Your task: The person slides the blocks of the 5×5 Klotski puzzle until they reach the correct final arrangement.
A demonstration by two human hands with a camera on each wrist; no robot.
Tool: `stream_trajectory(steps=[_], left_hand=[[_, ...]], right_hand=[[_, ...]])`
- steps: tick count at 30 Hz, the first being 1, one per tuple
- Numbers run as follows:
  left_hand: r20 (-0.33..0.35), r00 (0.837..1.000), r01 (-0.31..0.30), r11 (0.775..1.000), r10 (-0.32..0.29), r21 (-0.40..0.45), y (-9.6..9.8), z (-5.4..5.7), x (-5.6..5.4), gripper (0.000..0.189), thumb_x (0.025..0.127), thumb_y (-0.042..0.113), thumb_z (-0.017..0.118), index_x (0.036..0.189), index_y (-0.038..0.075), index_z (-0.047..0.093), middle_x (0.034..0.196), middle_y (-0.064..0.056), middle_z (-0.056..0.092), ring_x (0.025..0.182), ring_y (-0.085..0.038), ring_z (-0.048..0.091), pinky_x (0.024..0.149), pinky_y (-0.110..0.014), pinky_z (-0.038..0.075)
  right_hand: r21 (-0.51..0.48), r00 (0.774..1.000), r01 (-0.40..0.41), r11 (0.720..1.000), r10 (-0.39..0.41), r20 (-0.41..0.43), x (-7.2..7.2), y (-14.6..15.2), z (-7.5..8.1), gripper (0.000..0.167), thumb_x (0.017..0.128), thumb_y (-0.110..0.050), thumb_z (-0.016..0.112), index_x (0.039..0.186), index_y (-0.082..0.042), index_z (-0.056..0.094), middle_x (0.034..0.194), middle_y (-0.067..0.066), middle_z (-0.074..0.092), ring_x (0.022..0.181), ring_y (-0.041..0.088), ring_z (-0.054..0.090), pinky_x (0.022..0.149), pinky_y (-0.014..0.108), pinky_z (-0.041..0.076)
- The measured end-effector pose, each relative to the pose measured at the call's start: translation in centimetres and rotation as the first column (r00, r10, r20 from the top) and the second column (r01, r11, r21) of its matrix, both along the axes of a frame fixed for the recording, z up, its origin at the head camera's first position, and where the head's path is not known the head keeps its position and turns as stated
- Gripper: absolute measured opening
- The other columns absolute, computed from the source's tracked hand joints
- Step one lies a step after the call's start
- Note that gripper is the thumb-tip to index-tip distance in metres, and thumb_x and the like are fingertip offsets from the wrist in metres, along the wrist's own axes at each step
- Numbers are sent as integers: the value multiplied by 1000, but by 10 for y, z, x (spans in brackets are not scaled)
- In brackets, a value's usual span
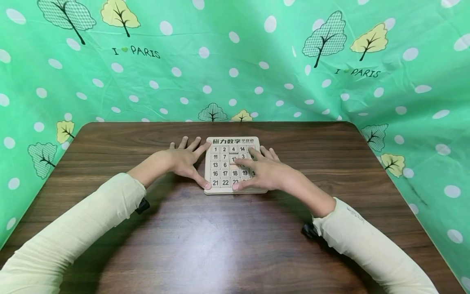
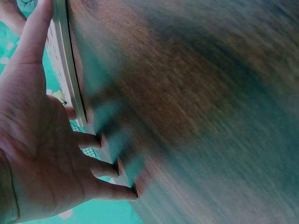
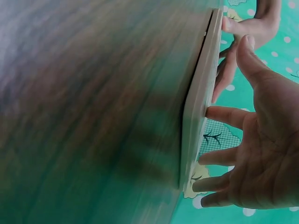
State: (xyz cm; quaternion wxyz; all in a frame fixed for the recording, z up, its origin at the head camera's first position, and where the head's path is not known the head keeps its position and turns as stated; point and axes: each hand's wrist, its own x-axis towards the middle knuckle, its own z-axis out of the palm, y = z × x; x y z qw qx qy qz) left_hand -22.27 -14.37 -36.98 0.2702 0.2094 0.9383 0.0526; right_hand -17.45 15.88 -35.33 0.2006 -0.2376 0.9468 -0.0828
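Note:
A wooden number sliding puzzle [image 1: 207,173] lies flat on the table, its numbered square tiles in rows below a printed heading. My left hand [image 1: 181,159] is spread at its left side, index fingertip near the upper left edge and thumb [image 2: 35,35] at the lower left corner. Over the right part reaches my right hand [image 1: 269,173], its index fingertip touching a tile [image 1: 233,159] in the third column. Below that tile shows a bare slot [image 1: 234,167]. The right thumb [image 3: 252,58] is at the bottom edge by tile 23. Right-hand fingers cover several tiles.
The brown wood-grain table [image 1: 205,241] extends around the puzzle. A green curtain [image 1: 220,45] with white dots and printed trees hangs behind and at both sides. Pale sleeves [image 1: 92,216] cover both forearms, with a black strap piece [image 1: 309,231] at the right wrist.

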Motion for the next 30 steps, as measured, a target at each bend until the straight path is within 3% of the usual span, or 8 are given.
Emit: stream_trajectory(steps=[16,24,30], left_hand=[[-4,1000,1,1000,-1,-10,1,1,0,155,73,95,82,182,34,-11,190,-19,-14,173,-56,-16,134,-85,0],[-4,1000,6,1000,-6,-9,0,1,0,155,73,95,81,182,35,-12,191,-19,-15,173,-56,-17,134,-86,0],[2,1000,9,1000,-9,-14,0,2,0,155,73,95,81,182,35,-12,190,-19,-15,173,-56,-17,133,-86,0]], right_hand=[[-8,1000,-25,1000,25,1,14,-2,7,100,88,-80,78,172,-32,50,190,23,10,174,58,0,139,74,-1],[-71,999,19,997,-22,-45,5,9,4,96,93,-74,78,173,-29,48,189,26,15,172,62,6,139,77,4],[-48,997,43,998,-45,-60,-4,18,3,94,95,-75,76,171,-26,52,187,30,16,171,65,10,138,79,7]])
